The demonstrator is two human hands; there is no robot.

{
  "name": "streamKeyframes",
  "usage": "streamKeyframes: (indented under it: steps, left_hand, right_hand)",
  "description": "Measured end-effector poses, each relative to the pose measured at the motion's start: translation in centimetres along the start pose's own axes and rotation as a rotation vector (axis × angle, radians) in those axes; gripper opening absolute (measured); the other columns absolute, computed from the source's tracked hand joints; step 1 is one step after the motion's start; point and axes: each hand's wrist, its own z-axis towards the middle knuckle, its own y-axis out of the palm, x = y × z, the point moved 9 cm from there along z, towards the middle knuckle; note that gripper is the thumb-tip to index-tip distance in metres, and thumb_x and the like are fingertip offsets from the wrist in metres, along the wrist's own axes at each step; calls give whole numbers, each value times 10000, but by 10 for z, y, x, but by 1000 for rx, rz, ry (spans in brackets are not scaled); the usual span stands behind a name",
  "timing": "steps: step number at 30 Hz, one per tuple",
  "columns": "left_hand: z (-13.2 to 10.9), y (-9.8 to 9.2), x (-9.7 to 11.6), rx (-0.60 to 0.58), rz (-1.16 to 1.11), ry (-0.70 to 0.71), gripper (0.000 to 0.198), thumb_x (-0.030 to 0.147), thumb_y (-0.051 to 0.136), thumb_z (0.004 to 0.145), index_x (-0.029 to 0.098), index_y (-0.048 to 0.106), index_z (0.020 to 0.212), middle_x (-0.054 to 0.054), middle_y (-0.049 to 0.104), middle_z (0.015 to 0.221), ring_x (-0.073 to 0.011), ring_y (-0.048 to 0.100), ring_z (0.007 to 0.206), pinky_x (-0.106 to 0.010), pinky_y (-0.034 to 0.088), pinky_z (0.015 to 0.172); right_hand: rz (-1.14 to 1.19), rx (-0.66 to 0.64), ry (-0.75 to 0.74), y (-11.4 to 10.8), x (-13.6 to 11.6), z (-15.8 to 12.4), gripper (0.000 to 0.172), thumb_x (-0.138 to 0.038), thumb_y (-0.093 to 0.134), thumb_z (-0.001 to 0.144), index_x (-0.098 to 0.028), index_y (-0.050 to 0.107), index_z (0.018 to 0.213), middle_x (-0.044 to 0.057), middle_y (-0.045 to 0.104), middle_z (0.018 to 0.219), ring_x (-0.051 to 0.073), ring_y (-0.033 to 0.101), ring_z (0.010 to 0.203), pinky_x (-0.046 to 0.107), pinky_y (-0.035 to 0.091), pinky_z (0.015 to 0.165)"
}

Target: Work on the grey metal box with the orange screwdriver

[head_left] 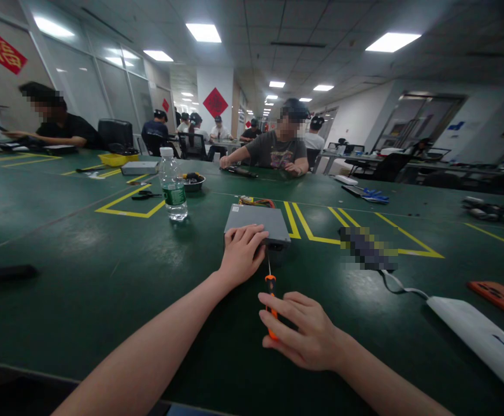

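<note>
A grey metal computer power supply lies flat on the green table, a white label at one top corner. My left hand rests across its near edge, fingers over the top and thumb down at the front face, gripping it. Below the box, my right hand holds a screwdriver with an orange and black handle between thumb and fingers. The screwdriver's thin shaft points up to the front face near the power socket. Its tip is close to my left thumb, and I cannot tell whether it sits in a screw. Coloured wires come out behind the box.
A water bottle stands left of the power supply, with a metal bowl behind it. To the right are a blurred dark object, a white power strip and an orange phone. A co-worker sits opposite.
</note>
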Motion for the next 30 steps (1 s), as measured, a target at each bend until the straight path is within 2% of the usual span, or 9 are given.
streamKeyframes:
  steps: [4, 7, 11, 17, 20, 24, 26, 30]
  left_hand:
    - [0, -1, 1, 3, 1, 2, 253, 240, 495, 859, 270, 543, 1105, -15, 571, 1236, -212, 462, 1165, -405, 271, 945]
    - [0, -1, 1, 1, 5, 1, 252, 238, 492, 859, 270, 547, 1103, -13, 571, 1235, -210, 462, 1162, -403, 275, 939]
    - [0, -1, 1, -1, 5, 1, 254, 236, 489, 861, 267, 544, 1107, -12, 571, 1235, -209, 459, 1166, -402, 277, 935]
    - [0, -1, 0, -3, -8, 10, 253, 242, 484, 867, 263, 529, 1116, -9, 566, 1244, -202, 452, 1175, -404, 265, 942]
    - [0, 0, 0, -5, -11, 7, 251, 247, 483, 868, 263, 526, 1115, -11, 566, 1245, -203, 451, 1175, -406, 263, 941]
    - [0, 1, 0, -4, -2, 2, 249, 247, 490, 864, 264, 528, 1109, -13, 568, 1243, -207, 458, 1167, -409, 266, 937]
    - [0, 1, 0, -3, 1, 6, 249, 244, 492, 862, 264, 531, 1107, -11, 569, 1242, -204, 459, 1166, -405, 268, 937]
    - [0, 0, 0, 3, -1, 7, 250, 243, 487, 866, 265, 530, 1111, -4, 567, 1243, -197, 458, 1170, -401, 263, 942]
  right_hand:
    - [9, 52, 19, 0, 2, -2, 217, -335, 510, 890, -124, 494, 942, 140, 655, 912, 168, 625, 795, 286, 510, 666]
    - [54, -19, 41, 4, 4, 0, 255, -356, 425, 910, -121, 499, 975, 154, 638, 958, 183, 619, 846, 298, 516, 685]
    - [8, -82, -2, 4, 0, 4, 247, -280, 384, 922, -146, 526, 1073, 151, 632, 1012, 186, 616, 901, 315, 514, 721]
    - [2, 49, 0, -2, 0, 0, 153, -264, 523, 878, -121, 505, 931, 175, 644, 973, 179, 625, 891, 292, 515, 705]
    - [15, -20, 14, 4, 1, 0, 168, -281, 496, 889, -134, 515, 969, 167, 639, 1004, 187, 623, 910, 306, 524, 722]
    - [10, -169, 24, 13, 1, 3, 282, -282, 390, 918, -177, 506, 1153, 177, 614, 1067, 216, 606, 982, 339, 531, 742]
    - [-6, -148, 15, 11, 0, 3, 278, -265, 403, 914, -167, 508, 1153, 183, 614, 1072, 208, 616, 958, 332, 531, 746]
    - [-21, 9, 8, 1, 0, -1, 150, -252, 527, 870, -134, 522, 963, 181, 630, 1061, 159, 640, 815, 288, 528, 719]
